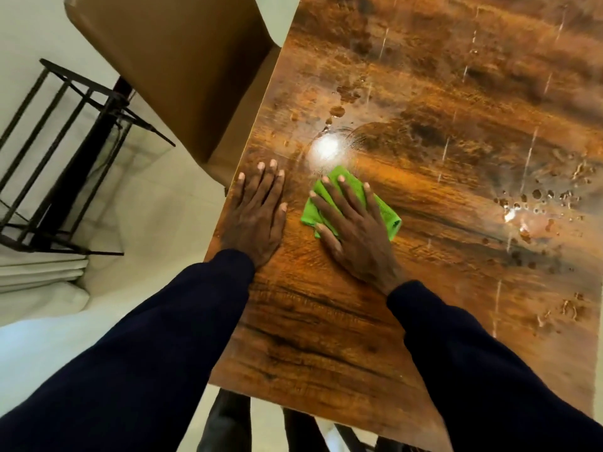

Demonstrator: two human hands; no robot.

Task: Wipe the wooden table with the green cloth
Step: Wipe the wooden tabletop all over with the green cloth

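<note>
The green cloth [350,203] is lying folded on the wooden table [326,337], near its left edge, and the right hand [354,230] is pressing down on it with fingers spread flat, not gripping but pinning it under the palm, likely so the whole pad is dragging across the wood. The left hand [257,216] is resting open and flat on the bare table just beside the cloth, holding nothing, probably bracing the body while the other arm is reaching. Both arms are wearing dark sleeves [163,337]. Droplets and streaks of water [535,203] are sitting further out to the right and beyond the cloth, so much of the table is seemingly waiting to be wiped. A tan chair [182,70] is standing against the left edge, a black metal rack [65,151] is standing on the pale floor [156,216] beyond it
</note>
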